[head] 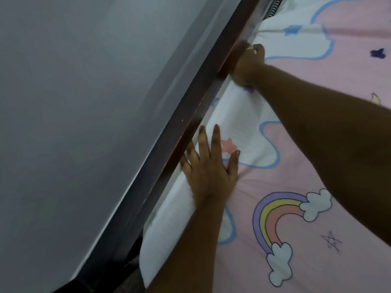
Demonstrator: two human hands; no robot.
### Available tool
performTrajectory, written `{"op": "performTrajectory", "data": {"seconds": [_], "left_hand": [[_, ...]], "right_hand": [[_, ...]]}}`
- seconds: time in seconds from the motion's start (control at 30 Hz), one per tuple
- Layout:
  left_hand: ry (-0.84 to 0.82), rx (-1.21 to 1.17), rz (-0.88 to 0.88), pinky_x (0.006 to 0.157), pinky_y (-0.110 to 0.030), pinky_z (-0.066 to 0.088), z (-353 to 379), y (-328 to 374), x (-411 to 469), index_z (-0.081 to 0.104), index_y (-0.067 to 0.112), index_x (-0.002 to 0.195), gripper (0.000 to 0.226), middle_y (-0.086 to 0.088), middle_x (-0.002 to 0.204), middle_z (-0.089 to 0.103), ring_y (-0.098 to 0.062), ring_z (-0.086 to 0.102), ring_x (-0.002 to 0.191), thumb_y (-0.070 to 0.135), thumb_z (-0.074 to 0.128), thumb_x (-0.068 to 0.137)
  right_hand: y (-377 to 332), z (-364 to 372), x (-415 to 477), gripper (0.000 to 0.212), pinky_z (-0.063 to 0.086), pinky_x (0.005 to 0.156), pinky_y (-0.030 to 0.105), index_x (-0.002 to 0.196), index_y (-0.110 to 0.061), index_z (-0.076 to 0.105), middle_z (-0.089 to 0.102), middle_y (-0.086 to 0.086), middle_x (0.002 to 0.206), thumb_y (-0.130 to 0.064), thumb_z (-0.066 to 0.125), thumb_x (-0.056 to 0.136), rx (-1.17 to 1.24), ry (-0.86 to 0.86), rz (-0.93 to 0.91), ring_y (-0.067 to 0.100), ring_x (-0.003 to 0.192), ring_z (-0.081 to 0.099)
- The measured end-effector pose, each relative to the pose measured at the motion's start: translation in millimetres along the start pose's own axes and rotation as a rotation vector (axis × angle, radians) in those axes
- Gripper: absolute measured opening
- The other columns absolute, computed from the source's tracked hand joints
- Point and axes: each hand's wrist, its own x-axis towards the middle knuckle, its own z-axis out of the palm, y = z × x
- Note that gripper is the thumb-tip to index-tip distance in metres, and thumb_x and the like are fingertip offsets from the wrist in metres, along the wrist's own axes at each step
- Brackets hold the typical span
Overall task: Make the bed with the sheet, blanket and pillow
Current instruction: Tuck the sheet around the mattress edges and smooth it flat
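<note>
My left hand (pixel 208 166) lies flat and open on the sheet (pixel 317 155), fingers spread and pointing toward 12 o'clock, grasping nothing; the outer fingers touch the dark wooden bed frame (pixel 169 142). At about 1 o'clock from it, my right hand (pixel 248 64) is curled at the bed's edge, its fingers closed on a white fold of the sheet right against the frame, though blur keeps me from seeing how much cloth it holds. The sheet is pink with white clouds outlined in blue; it covers the mattress from the frame out toward 3 o'clock, and its white border runs along the frame under both hands. A rainbow print (pixel 281 220) sits at about 4 o'clock from my left hand. Beyond the frame, at 9 to 11 o'clock, rises a plain grey wall (pixel 84 102). At the top edge, near 12 o'clock, I see a dark ribbed object (pixel 275 6) that I cannot identify.
</note>
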Motion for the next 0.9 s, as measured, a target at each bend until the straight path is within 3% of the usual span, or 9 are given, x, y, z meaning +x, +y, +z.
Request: {"op": "performTrajectory", "data": {"seconds": [0.17,0.27,0.33,0.47,0.63,0.73,0.8,0.83,0.9], "left_hand": [[0.019,-0.071,-0.039,0.108,-0.053,0.024,-11.2,2.4,-0.8,0.023,0.029,0.148,0.068,-0.005,0.154,0.026,-0.033,0.027,0.139,0.064,0.023,0.09],[0.016,-0.064,-0.015,0.106,-0.05,0.029,-25.7,-2.6,-3.5,0.031,0.026,0.146,0.061,-0.008,0.151,0.033,-0.032,0.032,0.137,0.055,0.032,0.093],[-0.037,-0.055,-0.008,0.107,-0.049,0.03,-36.9,-16.7,-22.4,0.03,0.024,0.146,0.058,-0.009,0.152,0.03,-0.03,0.031,0.138,0.046,0.038,0.094],[0.041,-0.093,-0.107,0.107,-0.045,0.03,-47.0,-67.5,-119.7,0.036,0.018,0.143,0.057,-0.013,0.149,0.035,-0.032,0.035,0.134,0.041,0.041,0.092],[0.151,-0.772,-0.346,0.108,-0.011,0.024,-42.7,-107.5,-229.4,0.031,0.013,0.145,0.051,0.004,0.146,0.034,0.001,0.032,0.131,0.03,0.041,0.098],[0.045,-1.207,-0.784,0.088,-0.02,0.049,-28.7,-98.5,-251.5,0.038,0.021,0.142,0.04,0.014,0.132,0.051,0.002,0.054,0.112,0.025,0.038,0.102],[-0.194,-1.37,-0.996,0.069,-0.027,0.053,-16.4,-92.4,-256.9,0.045,0.017,0.134,0.038,-0.01,0.12,0.061,-0.022,0.065,0.1,0.033,0.037,0.101],[-0.29,-1.423,-1.021,0.057,-0.024,0.05,-12.0,-88.8,-258.9,0.051,0.008,0.123,0.038,-0.021,0.101,0.064,-0.027,0.068,0.084,0.036,0.036,0.101],[-0.36,-1.44,-1.062,0.039,-0.015,0.042,-12.6,-83.7,-261.0,0.055,0.01,0.089,0.036,-0.006,0.056,0.06,-0.01,0.06,0.044,0.035,0.032,0.102]], "right_hand": [[-48.6,42.3,-89.6,0.042,0.019,0.116,0.047,0.137,-0.009,0.047,0.04,0.013,0.147,-0.024,0.036,0.099,0.425,0.247,-0.221,0.031,0.141,0.026],[-64.6,53.1,-148.7,0.048,0.003,0.114,0.025,0.147,-0.009,0.029,0.025,0.01,0.155,-0.023,0.033,0.102,0.633,0.233,-0.209,0.029,0.146,0.012],[-75.7,67.1,-198.9,0.053,0.005,0.112,0.026,0.149,-0.012,0.024,0.022,0.009,0.156,-0.028,0.031,0.1,0.668,0.239,-0.264,0.029,0.146,0.009],[-76.3,91.3,-279.4,0.056,0.016,0.115,0.042,0.15,-0.017,0.026,0.025,0.008,0.156,-0.039,0.028,0.098,0.51,0.233,-0.257,0.03,0.145,0.015],[-103.7,130.9,-366.6,0.057,0.021,0.111,0.052,0.146,-0.021,0.036,0.033,0.008,0.153,-0.046,0.026,0.096,0.251,0.174,-0.065,0.029,0.141,0.03],[-142.6,141.6,-390.5,0.057,0.02,0.111,0.054,0.145,-0.02,0.039,0.037,0.006,0.151,-0.047,0.028,0.096,0.2,0.181,0.003,0.028,0.139,0.034],[-173.2,140.6,-396.3,0.061,0.018,0.111,0.056,0.146,-0.021,0.036,0.034,0.007,0.152,-0.052,0.027,0.095,0.199,0.176,-0.004,0.03,0.14,0.031],[-187.0,139.2,-399.2,0.063,0.016,0.112,0.056,0.148,-0.022,0.033,0.03,0.006,0.154,-0.054,0.027,0.094,0.19,0.162,-0.024,0.03,0.142,0.026],[-209.4,135.7,-404.6,0.065,0.008,0.114,0.054,0.151,-0.023,0.023,0.021,0.002,0.158,-0.056,0.028,0.095,0.172,0.114,-0.126,0.024,0.146,0.017]]}}
